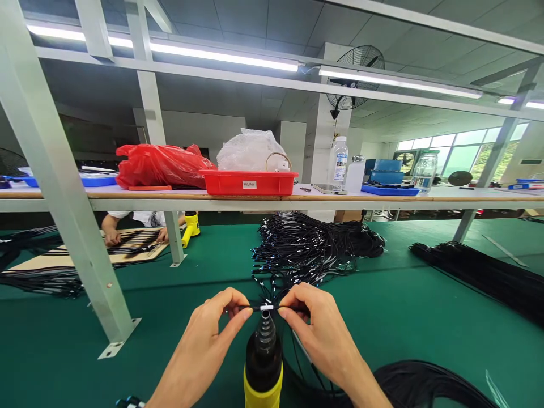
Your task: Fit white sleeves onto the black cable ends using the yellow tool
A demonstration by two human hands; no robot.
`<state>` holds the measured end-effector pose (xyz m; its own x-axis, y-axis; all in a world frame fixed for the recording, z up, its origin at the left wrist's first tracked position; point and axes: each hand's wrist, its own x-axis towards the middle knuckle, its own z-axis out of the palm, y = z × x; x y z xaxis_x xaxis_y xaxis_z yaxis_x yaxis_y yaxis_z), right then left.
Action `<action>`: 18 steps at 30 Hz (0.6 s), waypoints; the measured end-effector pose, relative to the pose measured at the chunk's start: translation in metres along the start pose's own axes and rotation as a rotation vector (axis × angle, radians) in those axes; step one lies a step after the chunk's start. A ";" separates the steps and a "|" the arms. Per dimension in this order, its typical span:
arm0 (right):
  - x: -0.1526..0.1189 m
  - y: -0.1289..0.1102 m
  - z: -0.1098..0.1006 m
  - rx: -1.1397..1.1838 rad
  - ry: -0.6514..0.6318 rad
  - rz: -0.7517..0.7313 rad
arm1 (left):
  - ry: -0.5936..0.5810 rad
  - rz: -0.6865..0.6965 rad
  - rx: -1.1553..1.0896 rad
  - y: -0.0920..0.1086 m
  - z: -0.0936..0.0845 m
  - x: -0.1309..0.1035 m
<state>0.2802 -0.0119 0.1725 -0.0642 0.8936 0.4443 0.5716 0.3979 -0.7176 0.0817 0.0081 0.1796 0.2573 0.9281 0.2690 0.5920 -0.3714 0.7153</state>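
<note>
Stretched between my two hands is a thin black cable (255, 309) with a short white sleeve (267, 307) at its middle. My left hand (208, 337) pinches the cable left of the sleeve, between thumb and fingertips. On the other side, my right hand (322, 334) pinches it the same way. Directly under the sleeve stands a yellow and black heat gun (264, 360), its ribbed nozzle pointing up. Whether the nozzle touches the sleeve I cannot tell. Behind my hands lies a big pile of black cables (306, 243) with white and blue-tipped ends.
A black cable bundle (480, 272) lies at right, and coiled cables (425, 379) lie near front right. A metal post (76, 187) rises at left. The shelf (250, 203) holds a red tray (250, 183) and bottles. Beyond it, a co-worker's hands (111, 235) rest over a board.
</note>
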 end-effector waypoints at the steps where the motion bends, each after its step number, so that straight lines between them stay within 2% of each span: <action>1: 0.000 0.000 -0.001 0.002 -0.002 0.002 | 0.011 0.007 -0.001 0.000 0.000 0.000; 5: -0.003 -0.001 -0.005 -0.016 -0.034 -0.012 | 0.027 0.035 0.016 0.000 -0.002 -0.002; 9: -0.005 -0.001 -0.007 -0.074 -0.068 -0.042 | 0.036 0.004 0.086 -0.006 0.000 -0.002; 13: -0.004 0.000 -0.005 -0.082 -0.066 -0.043 | 0.046 -0.013 0.103 -0.009 0.002 -0.002; 18: -0.002 0.003 0.000 -0.023 -0.019 -0.047 | 0.039 -0.003 0.058 -0.003 0.000 -0.002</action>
<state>0.2820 -0.0121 0.1691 -0.1072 0.8779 0.4667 0.5864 0.4349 -0.6834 0.0795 0.0075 0.1776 0.2265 0.9290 0.2925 0.6361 -0.3685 0.6779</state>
